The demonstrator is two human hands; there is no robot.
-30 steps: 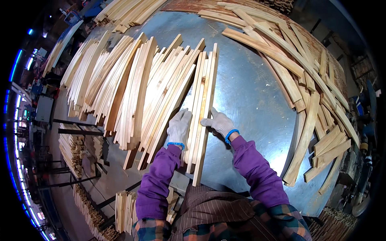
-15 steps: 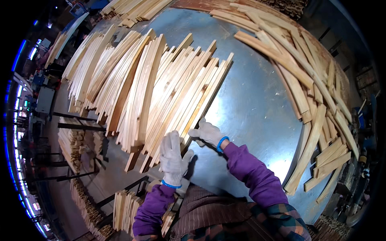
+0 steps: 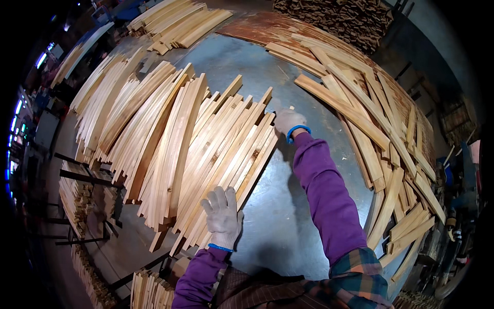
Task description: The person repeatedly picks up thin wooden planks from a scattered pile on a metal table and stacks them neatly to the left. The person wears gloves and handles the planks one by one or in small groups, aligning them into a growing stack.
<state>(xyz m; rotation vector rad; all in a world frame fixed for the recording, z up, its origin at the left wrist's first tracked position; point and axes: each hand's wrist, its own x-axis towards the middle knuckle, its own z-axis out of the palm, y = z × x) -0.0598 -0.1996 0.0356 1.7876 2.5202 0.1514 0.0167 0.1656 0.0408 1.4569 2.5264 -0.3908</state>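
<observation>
My left hand (image 3: 223, 219), in a pale knit glove with a blue cuff, lies with its fingers stretched out on the near part of a row of wooden strips (image 3: 221, 149). At the far end of the row's outermost right strip is my right hand (image 3: 289, 122), gloved the same way. Its fingers are curled around that strip, whose light tip shows just beyond the glove; the fingertips are mostly hidden. The strips lie side by side on a grey metal tabletop (image 3: 272, 206), their ends uneven.
Loose strips (image 3: 355, 110) lie crisscrossed along the table's right side. More boards (image 3: 190, 26) are stacked at the far left. A large wood pile (image 3: 334, 20) stands beyond the table. Black metal bars (image 3: 85, 176) and stacked strips (image 3: 149, 291) are at the lower left.
My right hand has slid from the near part of the outermost strip to its far end. My left hand stays on the near part of the row. The view has tilted upward.
</observation>
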